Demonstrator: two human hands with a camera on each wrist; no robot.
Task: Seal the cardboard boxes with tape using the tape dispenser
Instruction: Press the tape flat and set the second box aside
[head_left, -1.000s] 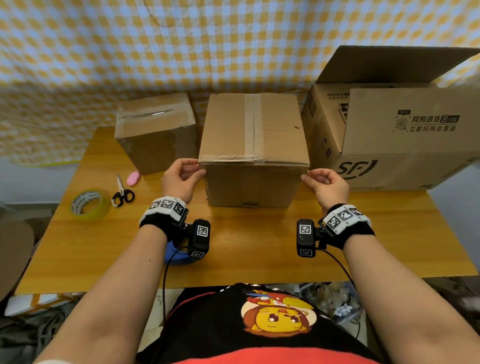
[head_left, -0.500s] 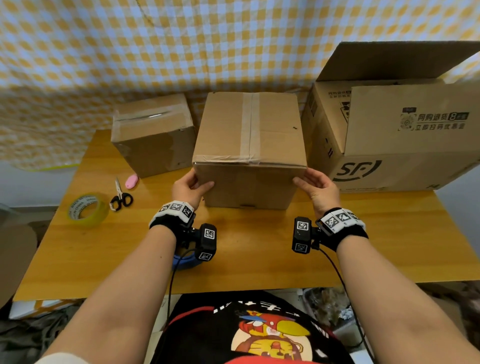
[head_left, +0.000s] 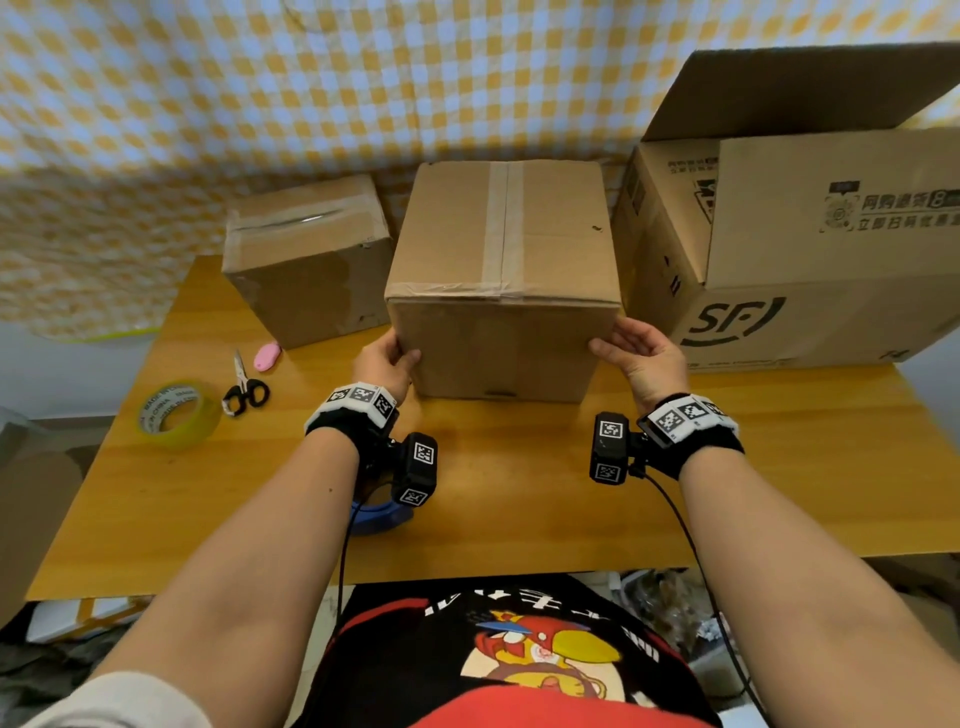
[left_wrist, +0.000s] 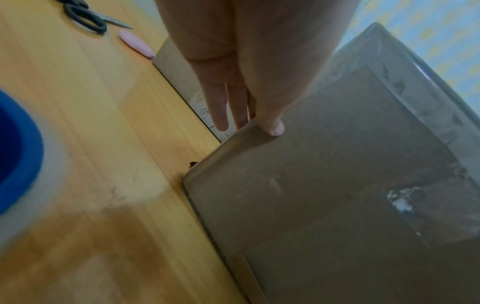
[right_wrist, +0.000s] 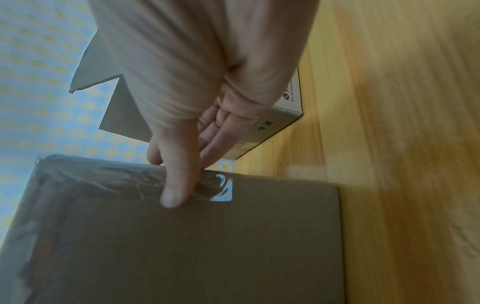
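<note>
- The left hand (head_left: 383, 364) has its grip on the near left vertical edge of the middle cardboard box (head_left: 501, 280): the thumb (left_wrist: 272, 123) lies on the front face, and the straight fingers (left_wrist: 221, 115) reach along the left side.
- The right hand (head_left: 641, 358) takes the near right vertical edge the same way; its thumb (right_wrist: 176, 191) presses the front face close to the top corner, and the fingers (right_wrist: 218, 142) stretch flat along the right side. Both hands clasp the box between thumb and fingers.
- The middle cardboard box stands on the bench (head_left: 519, 493), its flaps closed, with a strip of tape (head_left: 501, 223) along the top seam and clear tape along the near top edge.
- A smaller cardboard box (head_left: 306, 260) sits just left of it and farther back, its top taped over.
- A large box (head_left: 789, 249) with printed marks stands just to the right, one flap raised.
- The blue tape dispenser (head_left: 382, 514) lies on the bench under the left wrist, mostly hidden by the wrist camera (head_left: 415, 467).
- Farther left on the bench lie black-handled scissors (head_left: 244, 389), a small pink object (head_left: 267, 356) and a roll of yellowish tape (head_left: 176, 413) near the left edge.
- A yellow checked cloth (head_left: 363, 78) hangs behind the bench.
</note>
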